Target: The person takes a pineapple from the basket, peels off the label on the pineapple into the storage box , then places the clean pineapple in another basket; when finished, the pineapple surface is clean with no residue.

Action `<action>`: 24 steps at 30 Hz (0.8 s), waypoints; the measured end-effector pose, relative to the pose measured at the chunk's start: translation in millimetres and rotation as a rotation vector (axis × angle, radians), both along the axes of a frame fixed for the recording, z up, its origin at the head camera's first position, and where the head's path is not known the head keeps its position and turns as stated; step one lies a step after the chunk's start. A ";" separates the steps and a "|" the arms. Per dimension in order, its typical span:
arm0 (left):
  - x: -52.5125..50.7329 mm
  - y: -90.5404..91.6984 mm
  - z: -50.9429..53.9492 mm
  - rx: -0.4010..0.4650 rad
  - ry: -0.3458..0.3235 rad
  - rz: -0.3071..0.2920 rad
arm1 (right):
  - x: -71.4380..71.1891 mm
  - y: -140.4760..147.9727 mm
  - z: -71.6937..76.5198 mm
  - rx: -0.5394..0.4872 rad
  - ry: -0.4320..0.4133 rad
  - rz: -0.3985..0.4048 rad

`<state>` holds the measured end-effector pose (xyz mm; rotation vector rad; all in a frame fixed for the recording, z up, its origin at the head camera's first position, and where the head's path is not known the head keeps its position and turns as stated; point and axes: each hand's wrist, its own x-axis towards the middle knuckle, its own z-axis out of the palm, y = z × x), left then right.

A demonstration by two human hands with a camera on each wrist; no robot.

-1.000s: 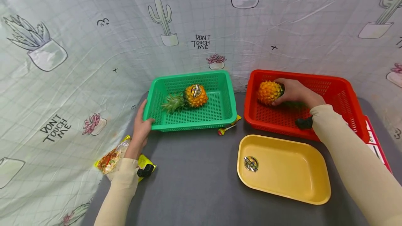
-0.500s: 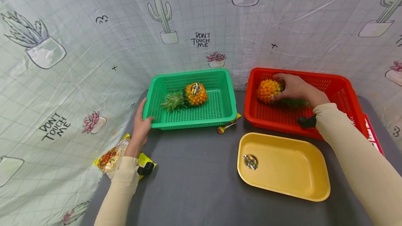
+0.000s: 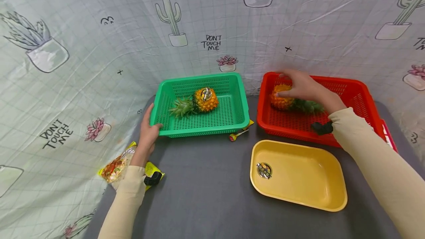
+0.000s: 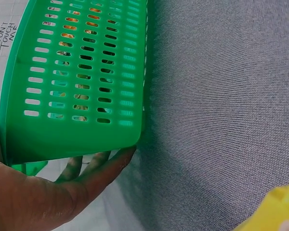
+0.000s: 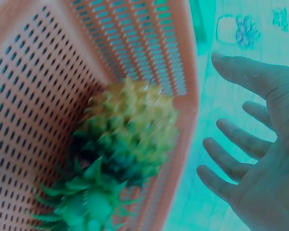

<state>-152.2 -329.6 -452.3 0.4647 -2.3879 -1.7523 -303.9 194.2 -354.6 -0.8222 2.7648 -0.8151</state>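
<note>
My left hand (image 3: pixel 148 130) holds the near left corner of a green plastic basket (image 3: pixel 199 131); in the left wrist view its thumb and fingers lie around the basket's end. Inside this basket lies a pineapple (image 3: pixel 206 99) with a round sticker, leaves to the left. Over the red basket (image 3: pixel 282 131) hovers my right hand (image 3: pixel 303 86), fingers spread and holding nothing. Below it, a second pineapple (image 3: pixel 280 102) lies on the red basket's floor, leaves to the right. The right wrist view shows a gap between the hand (image 5: pixel 260 144) and that pineapple (image 5: pixel 130 125).
A yellow tray (image 3: pixel 299 174) with a round sticker stands in front of the red basket. A lollipop (image 3: pixel 234 137) lies by the green basket's front right corner. Food packets (image 3: pixel 116 167) lie under the left forearm. A patterned cloth (image 3: pixel 199 17) hangs behind the baskets.
My right hand has let go of the pineapple in the red basket and risen slightly above it. The left hand keeps its place on the green basket.
</note>
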 end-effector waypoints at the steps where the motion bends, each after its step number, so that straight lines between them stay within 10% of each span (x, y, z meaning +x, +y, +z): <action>1: 0.1 0.2 -0.3 0.002 0.002 -0.002 | 0.7 -3.1 1.4 0.001 0.015 0.013; 24: -2.6 0.3 0.8 -0.009 0.001 -0.001 | 19.4 -81.7 9.6 -0.034 0.090 0.162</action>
